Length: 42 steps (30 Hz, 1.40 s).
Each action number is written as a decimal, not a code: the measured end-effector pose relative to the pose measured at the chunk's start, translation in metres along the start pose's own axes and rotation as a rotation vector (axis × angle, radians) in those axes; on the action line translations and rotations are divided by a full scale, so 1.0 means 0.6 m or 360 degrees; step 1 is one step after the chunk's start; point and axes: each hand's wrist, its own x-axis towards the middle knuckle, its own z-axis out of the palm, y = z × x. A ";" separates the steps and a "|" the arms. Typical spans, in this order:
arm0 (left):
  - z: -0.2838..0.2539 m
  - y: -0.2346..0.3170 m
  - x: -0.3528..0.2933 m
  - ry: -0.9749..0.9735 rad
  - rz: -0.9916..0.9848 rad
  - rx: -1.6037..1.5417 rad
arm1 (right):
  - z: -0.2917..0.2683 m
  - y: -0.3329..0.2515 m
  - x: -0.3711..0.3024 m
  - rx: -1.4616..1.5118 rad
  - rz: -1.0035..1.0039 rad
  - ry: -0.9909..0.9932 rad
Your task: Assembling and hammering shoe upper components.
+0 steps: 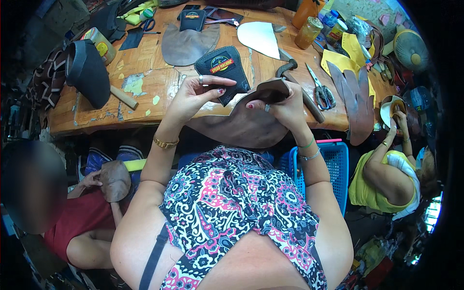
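My left hand [197,95] pinches the lower edge of a black leather piece [227,73] with stitched edges and a coloured emblem. Thumb and fingers of my right hand [286,102] are closed on a curved brown leather piece [244,126], which is folded up at the grip and hangs over the table's front edge. The lower corner of the black piece lies close to the brown leather; whether they touch I cannot tell. Just beyond my right hand is a hammer [309,102], partly hidden by hand and leather. Scissors [322,94] lie to its right.
The worn wooden table [159,82] bears a dark visor [87,72], a wooden handle [124,97], brown leather [188,46], a white piece [258,37], jars [309,33] and yellow strips [353,53]. A blue basket [340,162] stands right; co-workers [386,179] sit on both sides.
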 end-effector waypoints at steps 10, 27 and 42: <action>0.003 0.009 -0.007 -0.0101 -0.0093 -0.0062 | 0.004 0.015 0.009 -0.0263 -0.0036 0.0124; -0.002 0.000 -0.014 -0.0042 0.0003 -0.0065 | 0.019 0.020 0.018 -0.0173 -0.0009 0.0151; 0.013 -0.024 -0.017 0.0144 0.0103 0.0059 | 0.030 0.027 0.017 -0.0142 -0.0057 0.0196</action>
